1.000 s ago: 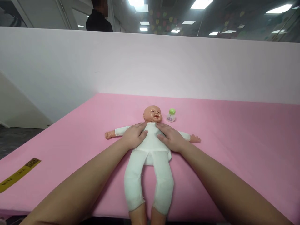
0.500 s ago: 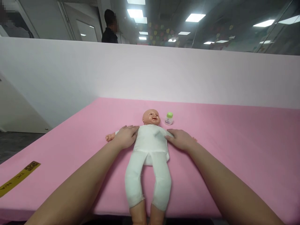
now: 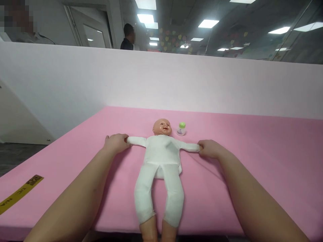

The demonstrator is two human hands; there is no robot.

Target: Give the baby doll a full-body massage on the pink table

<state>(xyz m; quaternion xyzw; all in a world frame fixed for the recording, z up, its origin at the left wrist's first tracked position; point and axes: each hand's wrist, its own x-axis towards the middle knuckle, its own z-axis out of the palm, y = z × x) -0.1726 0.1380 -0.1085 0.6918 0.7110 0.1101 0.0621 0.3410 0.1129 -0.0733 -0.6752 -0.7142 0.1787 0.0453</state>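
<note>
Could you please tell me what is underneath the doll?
The doll lies on a pink surface, visible on both sides of it and between its legs; what the doll itself covers cannot be seen.

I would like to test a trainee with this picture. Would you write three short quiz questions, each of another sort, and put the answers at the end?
1. Multiple choice. On the bald-headed baby doll with white cloth body, where are the person's left hand and right hand?
A) on the chest
B) at the outer ends of the outstretched white-sleeved arms
C) on the legs

2. True or false: the small clear jar with green lid stands beside the doll's head, apart from it.

3. Fill in the colour: the flat yellow strip with dark print lies on the ____ surface.

Key: 1 B; 2 true; 3 pink.
</note>
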